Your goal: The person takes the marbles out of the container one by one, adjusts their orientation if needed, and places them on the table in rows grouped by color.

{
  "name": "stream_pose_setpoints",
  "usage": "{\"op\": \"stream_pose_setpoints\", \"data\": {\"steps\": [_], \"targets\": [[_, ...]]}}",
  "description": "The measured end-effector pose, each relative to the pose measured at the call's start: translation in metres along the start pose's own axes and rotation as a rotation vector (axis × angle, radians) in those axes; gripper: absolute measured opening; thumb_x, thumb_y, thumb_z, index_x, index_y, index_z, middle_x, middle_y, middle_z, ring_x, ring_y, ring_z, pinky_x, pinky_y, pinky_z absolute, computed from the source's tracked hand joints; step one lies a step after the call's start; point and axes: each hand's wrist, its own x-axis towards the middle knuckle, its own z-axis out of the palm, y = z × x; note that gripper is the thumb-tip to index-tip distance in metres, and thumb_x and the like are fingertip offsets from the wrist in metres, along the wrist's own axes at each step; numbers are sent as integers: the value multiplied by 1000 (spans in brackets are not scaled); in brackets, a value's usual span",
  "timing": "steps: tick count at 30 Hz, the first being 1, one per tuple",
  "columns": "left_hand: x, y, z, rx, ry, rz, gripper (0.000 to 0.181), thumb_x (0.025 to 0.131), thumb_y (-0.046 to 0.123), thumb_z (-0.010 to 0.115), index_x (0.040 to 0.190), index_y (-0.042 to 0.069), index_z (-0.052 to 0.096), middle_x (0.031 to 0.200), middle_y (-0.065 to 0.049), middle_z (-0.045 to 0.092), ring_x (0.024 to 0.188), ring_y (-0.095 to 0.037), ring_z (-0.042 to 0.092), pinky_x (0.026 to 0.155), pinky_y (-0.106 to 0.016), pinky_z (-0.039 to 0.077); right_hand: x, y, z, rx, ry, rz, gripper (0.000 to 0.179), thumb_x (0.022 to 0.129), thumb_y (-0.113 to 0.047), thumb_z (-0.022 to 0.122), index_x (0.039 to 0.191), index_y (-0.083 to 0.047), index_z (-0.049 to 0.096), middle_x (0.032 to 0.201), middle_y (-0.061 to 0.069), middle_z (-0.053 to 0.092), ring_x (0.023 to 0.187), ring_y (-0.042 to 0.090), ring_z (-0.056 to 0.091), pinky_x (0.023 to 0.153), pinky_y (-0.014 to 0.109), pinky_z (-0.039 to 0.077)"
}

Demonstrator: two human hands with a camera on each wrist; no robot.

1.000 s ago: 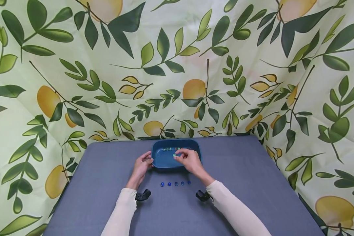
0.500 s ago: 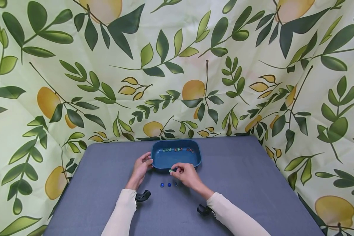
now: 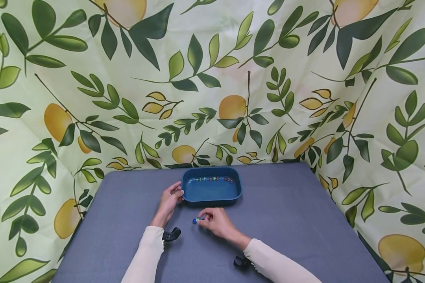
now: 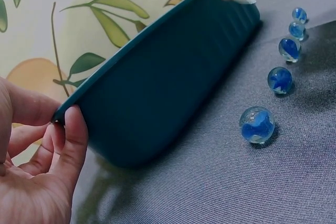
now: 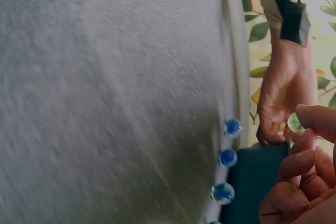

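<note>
A dark blue plastic bin [image 3: 212,193] stands on the cloth-covered table. At its left end my left hand [image 3: 169,202] pinches the rim between thumb and fingers, plain in the left wrist view. My right hand [image 3: 217,222], in front of the bin, holds a clear marble with a green swirl [image 5: 295,123] between thumb and fingertips. That hand is above a row of clear marbles with blue swirls on the cloth. The leftmost blue marble [image 3: 194,221] shows beside the fingertips; the hand hides the others in the head view. The left wrist view shows several, including the nearest blue marble [image 4: 257,125].
Inside the bin, along its far side, lie small groups of marbles: green marbles [image 3: 200,179] at left, mixed marbles [image 3: 214,179] in the middle, reddish marbles [image 3: 228,180] at right. Grey cloth [image 3: 279,220] covers the table. A leaf-print curtain [image 3: 205,98] hangs behind and at both sides.
My right hand has come out of the bin with the green marble, moving toward me and left over the blue row. My left hand and the bin have stayed in place.
</note>
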Motion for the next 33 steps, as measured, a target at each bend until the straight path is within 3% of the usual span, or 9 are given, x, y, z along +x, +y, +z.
{"op": "stream_pose_setpoints", "data": {"steps": [27,33], "targets": [[0,1,0,-14,-2,-3,47,93,-2,56,140,0,50,112,-9,49,80,-12,54,67,-23,52,-1,13,24,-21,-98,96,12,80,-21,81,87,-15,74,61,-13,51,53,-1,44,48,16,34],[-1,0,-1,-21,0,3,47,92,-2,57,139,-1,51,110,-9,49,80,-12,53,67,-23,52,-1,13,26,-67,-107,73,10,80,-20,81,86,-16,74,60,-14,50,52,-2,43,47,16,34]]}}
